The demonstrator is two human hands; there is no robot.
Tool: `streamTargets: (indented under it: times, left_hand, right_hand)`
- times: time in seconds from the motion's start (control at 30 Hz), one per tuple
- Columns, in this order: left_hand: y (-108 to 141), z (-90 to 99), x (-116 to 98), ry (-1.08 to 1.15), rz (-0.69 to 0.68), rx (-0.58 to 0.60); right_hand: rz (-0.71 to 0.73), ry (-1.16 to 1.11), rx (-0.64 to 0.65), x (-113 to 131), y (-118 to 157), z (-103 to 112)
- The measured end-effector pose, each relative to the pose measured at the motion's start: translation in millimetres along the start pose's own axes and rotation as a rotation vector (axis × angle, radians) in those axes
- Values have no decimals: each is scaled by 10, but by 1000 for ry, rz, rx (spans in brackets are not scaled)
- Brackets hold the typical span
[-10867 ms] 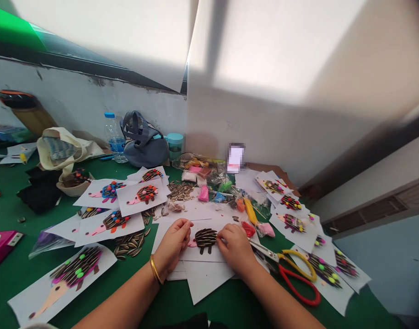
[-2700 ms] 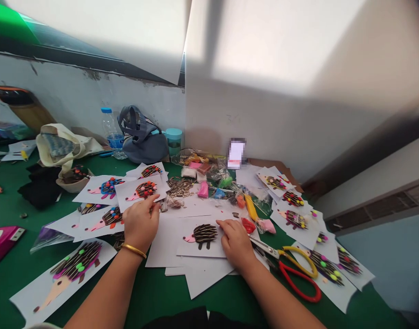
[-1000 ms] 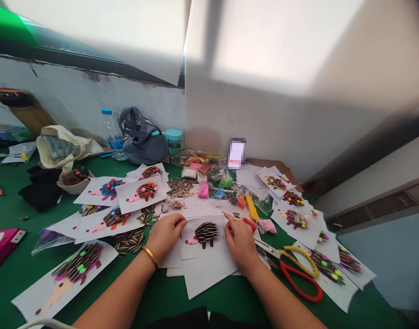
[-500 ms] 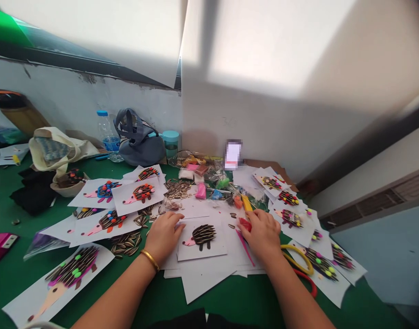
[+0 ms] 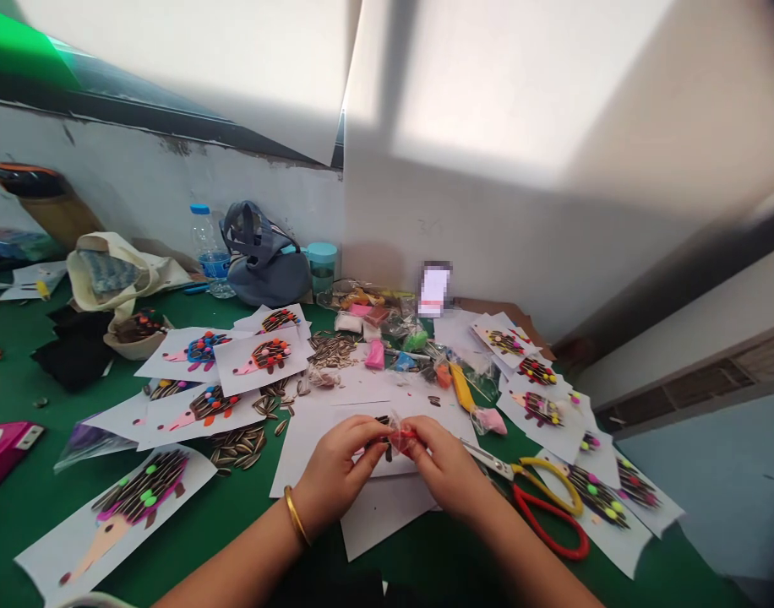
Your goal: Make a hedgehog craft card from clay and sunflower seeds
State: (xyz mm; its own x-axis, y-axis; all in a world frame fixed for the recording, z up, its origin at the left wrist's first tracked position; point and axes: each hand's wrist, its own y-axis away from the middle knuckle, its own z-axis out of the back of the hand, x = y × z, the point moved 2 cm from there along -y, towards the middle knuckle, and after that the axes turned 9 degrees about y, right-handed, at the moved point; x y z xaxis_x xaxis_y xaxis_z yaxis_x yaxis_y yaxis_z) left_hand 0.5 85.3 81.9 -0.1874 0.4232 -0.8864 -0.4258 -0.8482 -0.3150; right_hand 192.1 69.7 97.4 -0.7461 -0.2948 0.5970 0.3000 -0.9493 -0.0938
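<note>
Landmark: the scissors point(image 5: 514, 473) on the green counter point(image 5: 241, 498). Red packet point(image 5: 400, 439) is left of the blades, held over the hedgehog card point(image 5: 393, 467). Left hand point(image 5: 336, 460) pinches one side of it, right hand point(image 5: 441, 464) the other, both by thumb and fingers. Neither is free.

Step in hand looks like working the clear wrap around soft red stuff, probably clay. To do it well: pinch the film, not the lump; part the wrap gently with short pulls; expose only a bit, so the rest shouldn't dry. Better done clear of the card, toward the bare paper point(image 5: 317, 435) farther left of the scissors; a dropped lump could stick to the seed spines or knock them loose.

Hard to make out: most of the hedgehog sits behind the fingers, only a few dark spines and a leg show. Can't tell whether the wrap is parted or knotted. Blade tips left of the scissors' pivot run behind the right hand. Phone point(image 5: 434, 290), beyond the scissors and to their left, is pixelated; screen unreadable.
</note>
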Motion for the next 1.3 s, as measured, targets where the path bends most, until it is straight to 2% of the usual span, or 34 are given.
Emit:
streamTargets:
  times: [0.13, 0.27, 0.5, 0.7, 0.9, 1.2, 1.3]
  left_hand:
    - [18, -66, 75, 222, 226, -66]
    - [6, -72, 116, 347, 268, -78]
    - [28, -59, 14, 173, 135, 32]
    - [47, -45, 95, -54, 40, 73]
    - [46, -43, 131, -94, -23, 48]
    - [27, -37, 61, -124, -149, 133]
    - [25, -33, 34, -112, -135, 121]
  right_hand:
    - [59, -48, 26, 117, 4, -110]
    - [69, 42, 4, 126, 11, -145]
    - [54, 220, 59, 77, -5, -210]
    - [95, 200, 65, 23, 23, -239]
    - [8, 66, 51, 4, 50, -173]
    - [54, 7, -3, -37, 37, -107]
    - [33, -24, -19, -61, 34, -111]
